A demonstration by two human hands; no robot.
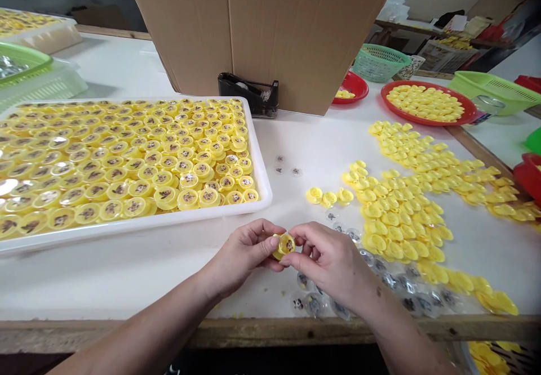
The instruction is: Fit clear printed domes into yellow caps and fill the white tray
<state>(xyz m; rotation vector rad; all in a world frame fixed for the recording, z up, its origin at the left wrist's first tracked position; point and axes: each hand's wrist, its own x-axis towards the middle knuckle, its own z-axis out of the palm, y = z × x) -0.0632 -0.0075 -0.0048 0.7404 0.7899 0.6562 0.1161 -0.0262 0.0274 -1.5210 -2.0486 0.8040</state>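
Observation:
My left hand [253,251] grips a small round yellow plastic piece [287,244] with an animal picture on its face, above the table's front part. On the piece's other side, my right hand [321,254] pinches its edge between thumb and fingers. Clear discs with animal pictures [315,303] lie under and beside my right hand. To the right spread many plain yellow round pieces [395,217] in rows. A white tray [264,195] at the left holds many yellow pieces with pictures on them.
A black tape dispenser [249,93] stands before a large cardboard box [270,31]. Red plates [469,107] of yellow pieces, a teal basket [380,62] and a green basket [490,90] sit at back right. The table's wooden edge [253,330] runs along the front.

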